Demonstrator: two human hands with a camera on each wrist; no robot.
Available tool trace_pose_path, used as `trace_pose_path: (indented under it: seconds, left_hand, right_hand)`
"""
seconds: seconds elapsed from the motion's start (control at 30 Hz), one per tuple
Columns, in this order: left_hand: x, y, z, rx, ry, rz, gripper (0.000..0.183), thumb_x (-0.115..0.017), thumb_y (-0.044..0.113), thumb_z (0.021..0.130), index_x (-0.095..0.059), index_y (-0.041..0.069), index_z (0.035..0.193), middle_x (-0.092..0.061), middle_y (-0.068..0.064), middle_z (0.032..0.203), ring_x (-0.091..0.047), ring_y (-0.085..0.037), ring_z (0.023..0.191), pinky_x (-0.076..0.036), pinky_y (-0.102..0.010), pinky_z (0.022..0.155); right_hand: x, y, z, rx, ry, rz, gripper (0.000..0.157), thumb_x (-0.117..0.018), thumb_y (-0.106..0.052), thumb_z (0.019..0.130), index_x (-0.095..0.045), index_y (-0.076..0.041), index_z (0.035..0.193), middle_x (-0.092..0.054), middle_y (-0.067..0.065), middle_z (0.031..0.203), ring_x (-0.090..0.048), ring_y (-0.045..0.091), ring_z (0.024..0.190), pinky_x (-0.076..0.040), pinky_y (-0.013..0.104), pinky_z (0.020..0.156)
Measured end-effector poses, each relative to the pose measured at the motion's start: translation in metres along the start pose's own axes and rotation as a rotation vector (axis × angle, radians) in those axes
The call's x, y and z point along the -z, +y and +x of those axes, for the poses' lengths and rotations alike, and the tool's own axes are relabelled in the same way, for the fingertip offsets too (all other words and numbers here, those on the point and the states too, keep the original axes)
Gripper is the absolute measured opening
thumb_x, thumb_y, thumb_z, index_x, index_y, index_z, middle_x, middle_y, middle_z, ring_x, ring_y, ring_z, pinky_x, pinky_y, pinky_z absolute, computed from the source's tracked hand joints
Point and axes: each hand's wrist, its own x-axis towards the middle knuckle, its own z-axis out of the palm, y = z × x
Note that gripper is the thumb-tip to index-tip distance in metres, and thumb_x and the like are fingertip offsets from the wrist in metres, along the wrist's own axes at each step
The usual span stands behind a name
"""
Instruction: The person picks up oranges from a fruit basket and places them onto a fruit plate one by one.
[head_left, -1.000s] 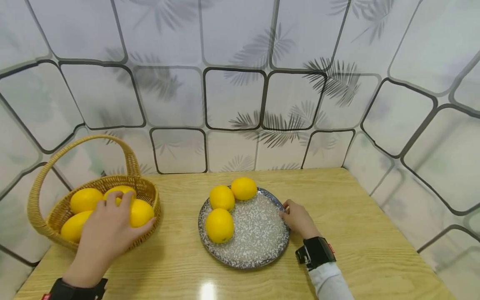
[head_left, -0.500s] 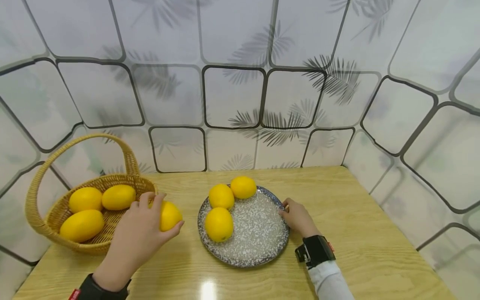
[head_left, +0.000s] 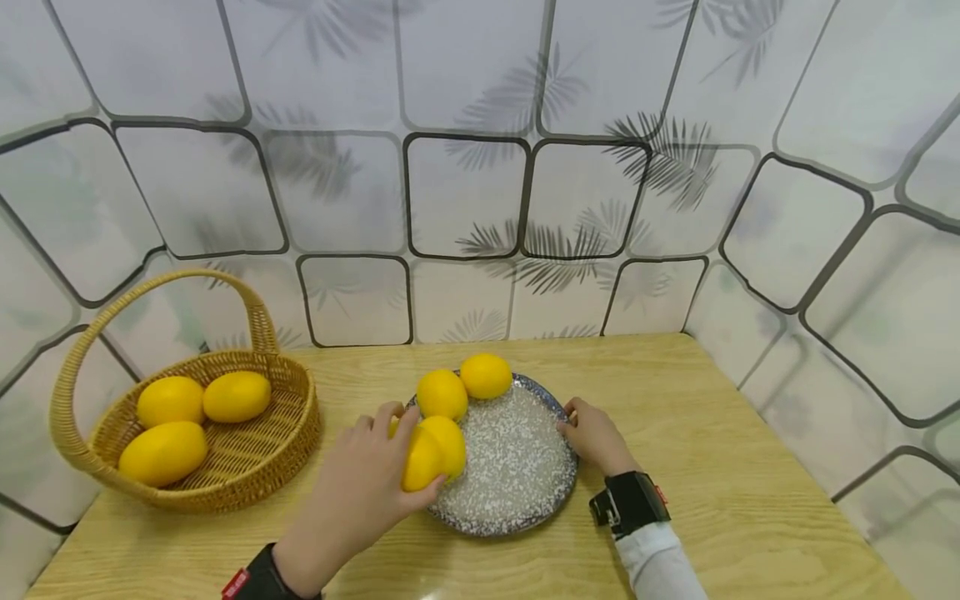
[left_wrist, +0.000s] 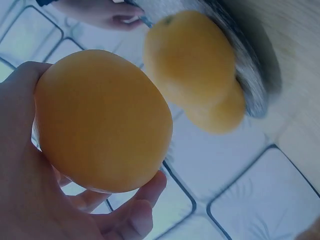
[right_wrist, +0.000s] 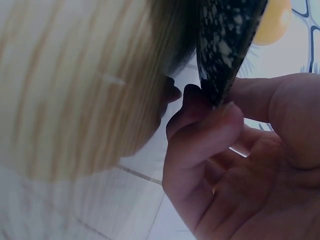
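My left hand [head_left: 366, 477] grips a round yellow orange [head_left: 422, 463] with thumb and fingers curled around it. It is over the left edge of the speckled grey plate [head_left: 517, 467], in front of another orange [head_left: 452, 442] that it partly hides. Two more yellow fruits, a rounder one [head_left: 442, 395] and an oval one [head_left: 486, 376], sit at the plate's back left. In the left wrist view the held orange [left_wrist: 102, 122] appears apart from the plate's fruit [left_wrist: 190, 57]. My right hand [head_left: 596, 435] pinches the plate's right rim; the right wrist view shows fingers around the dark rim [right_wrist: 225, 47].
At the left of the wooden table [head_left: 660, 375] stands a wicker basket [head_left: 307, 417] with a tall arched handle. Three yellow oval fruits [head_left: 163, 452] lie in its left and back part. Patterned cloth walls [head_left: 465, 200] close off the back and right side.
My left hand has lifted the orange out of the basket and carried it right to the plate's left edge. My right hand has stayed on the rim.
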Motion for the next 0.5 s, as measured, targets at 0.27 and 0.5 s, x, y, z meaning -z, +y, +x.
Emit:
trace_pose_path:
  seconds: [0.27, 0.5]
  left_hand:
    - [-0.012, 0.029, 0.008, -0.097, -0.001, -0.047, 0.077, -0.068, 0.067, 0.081, -0.059, 0.016, 0.137, -0.061, -0.011, 0.125, -0.064, -0.029, 0.1, -0.058, -0.042, 0.083]
    - [-0.026, 0.047, 0.015, -0.19, -0.039, -0.055, 0.071, -0.065, 0.067, 0.084, -0.057, 0.018, 0.135, -0.061, -0.009, 0.129, -0.064, -0.028, 0.102, -0.057, -0.044, 0.091]
  right_hand:
    - [0.001, -0.001, -0.001, -0.009, -0.007, 0.005, 0.025, -0.062, -0.013, 0.1, -0.058, 0.003, 0.119, -0.068, 0.016, 0.093, -0.057, 0.02, 0.067, -0.045, 0.03, 0.056]
    - [0.003, -0.003, -0.003, -0.018, -0.011, 0.01, 0.025, -0.062, -0.012, 0.1, -0.058, 0.003, 0.12, -0.069, 0.017, 0.095, -0.058, 0.02, 0.067, -0.045, 0.03, 0.055]
